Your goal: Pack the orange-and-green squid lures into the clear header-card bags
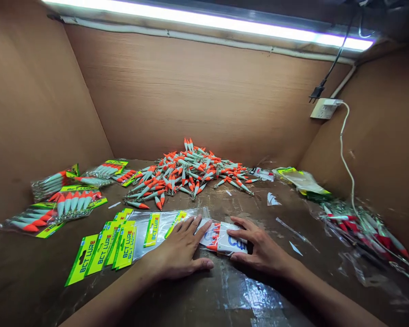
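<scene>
My left hand lies flat on the brown work surface with fingers spread, its fingertips on the edge of a small white packet that has blue lettering and orange-tipped lures in it. My right hand rests over the packet's right side, fingers curved around its edge and thumb pressed along its lower edge. Just left of my left hand lies a fan of empty clear bags with green BCT LURE header cards. Behind the hands a heap of loose orange-and-pale-green squid lures with wire hooks is piled.
Filled lure packs lie at the left. More packets and clear wrapping lie at the right, below a wall socket with a white cable. Brown board walls close in three sides; a tube light runs overhead.
</scene>
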`<state>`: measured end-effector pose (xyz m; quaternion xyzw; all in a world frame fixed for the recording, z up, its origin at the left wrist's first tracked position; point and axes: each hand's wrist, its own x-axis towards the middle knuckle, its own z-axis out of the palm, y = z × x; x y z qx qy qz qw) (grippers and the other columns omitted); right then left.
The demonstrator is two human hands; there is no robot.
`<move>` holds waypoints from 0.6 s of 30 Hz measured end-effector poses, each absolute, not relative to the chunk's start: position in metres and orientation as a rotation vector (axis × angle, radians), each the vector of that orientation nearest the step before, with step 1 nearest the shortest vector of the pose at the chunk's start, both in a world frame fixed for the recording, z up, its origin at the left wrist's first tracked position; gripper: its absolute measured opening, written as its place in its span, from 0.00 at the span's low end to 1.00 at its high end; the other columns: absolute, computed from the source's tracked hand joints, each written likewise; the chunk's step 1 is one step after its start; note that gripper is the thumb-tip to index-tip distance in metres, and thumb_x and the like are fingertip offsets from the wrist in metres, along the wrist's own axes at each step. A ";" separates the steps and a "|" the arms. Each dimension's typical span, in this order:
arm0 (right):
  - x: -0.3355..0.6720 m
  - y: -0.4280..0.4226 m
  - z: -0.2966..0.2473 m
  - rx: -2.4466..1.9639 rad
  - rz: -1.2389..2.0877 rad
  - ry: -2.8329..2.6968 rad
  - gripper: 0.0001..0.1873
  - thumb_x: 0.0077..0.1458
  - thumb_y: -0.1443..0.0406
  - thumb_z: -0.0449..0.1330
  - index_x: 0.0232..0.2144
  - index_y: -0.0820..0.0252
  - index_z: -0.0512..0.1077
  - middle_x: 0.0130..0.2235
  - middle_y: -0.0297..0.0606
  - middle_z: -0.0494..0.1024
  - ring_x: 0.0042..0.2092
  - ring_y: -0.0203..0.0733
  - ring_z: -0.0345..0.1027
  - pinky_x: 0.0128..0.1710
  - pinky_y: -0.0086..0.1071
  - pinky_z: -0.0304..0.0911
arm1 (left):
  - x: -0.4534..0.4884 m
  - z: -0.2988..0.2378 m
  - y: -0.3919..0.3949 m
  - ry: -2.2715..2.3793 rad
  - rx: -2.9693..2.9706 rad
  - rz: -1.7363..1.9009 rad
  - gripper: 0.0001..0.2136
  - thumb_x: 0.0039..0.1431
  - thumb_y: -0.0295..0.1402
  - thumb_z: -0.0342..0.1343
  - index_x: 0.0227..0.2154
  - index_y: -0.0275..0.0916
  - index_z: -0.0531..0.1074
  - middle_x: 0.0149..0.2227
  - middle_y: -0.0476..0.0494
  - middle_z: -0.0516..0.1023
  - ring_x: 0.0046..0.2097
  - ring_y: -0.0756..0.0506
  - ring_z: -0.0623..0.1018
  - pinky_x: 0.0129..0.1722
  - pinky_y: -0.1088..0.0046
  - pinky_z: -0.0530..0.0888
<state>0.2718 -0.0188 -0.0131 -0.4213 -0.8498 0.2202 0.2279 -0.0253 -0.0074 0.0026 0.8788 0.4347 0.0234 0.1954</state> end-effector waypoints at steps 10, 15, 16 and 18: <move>0.274 -0.021 -0.006 -0.905 0.532 -2.301 0.29 0.51 0.52 0.69 0.54 0.51 0.73 0.64 0.47 0.63 0.63 0.57 0.59 0.61 0.50 0.59 | 0.041 0.008 0.028 0.845 2.636 0.012 0.58 0.39 0.63 0.63 0.69 0.35 0.48 0.71 0.26 0.46 0.70 0.24 0.44 0.65 0.41 0.48; 0.277 -0.032 0.004 -0.872 0.389 -2.099 0.40 0.47 0.52 0.71 0.59 0.54 0.64 0.63 0.49 0.60 0.65 0.57 0.55 0.62 0.49 0.59 | 0.072 0.001 0.029 0.866 2.703 0.327 0.50 0.38 0.58 0.66 0.62 0.39 0.59 0.63 0.29 0.65 0.67 0.24 0.57 0.64 0.39 0.48; 0.279 -0.034 0.007 -0.887 0.348 -2.038 0.43 0.48 0.52 0.70 0.62 0.54 0.60 0.64 0.49 0.58 0.66 0.58 0.53 0.63 0.50 0.57 | 0.073 0.008 0.028 0.881 2.702 0.400 0.48 0.38 0.58 0.66 0.61 0.40 0.60 0.60 0.30 0.67 0.65 0.24 0.60 0.64 0.38 0.47; 0.285 -0.037 0.013 -0.922 0.271 -1.913 0.44 0.53 0.52 0.67 0.65 0.54 0.53 0.65 0.50 0.57 0.66 0.58 0.51 0.65 0.52 0.53 | 0.069 0.030 0.028 0.919 2.654 0.560 0.44 0.39 0.56 0.67 0.58 0.40 0.63 0.56 0.33 0.71 0.62 0.25 0.64 0.63 0.38 0.49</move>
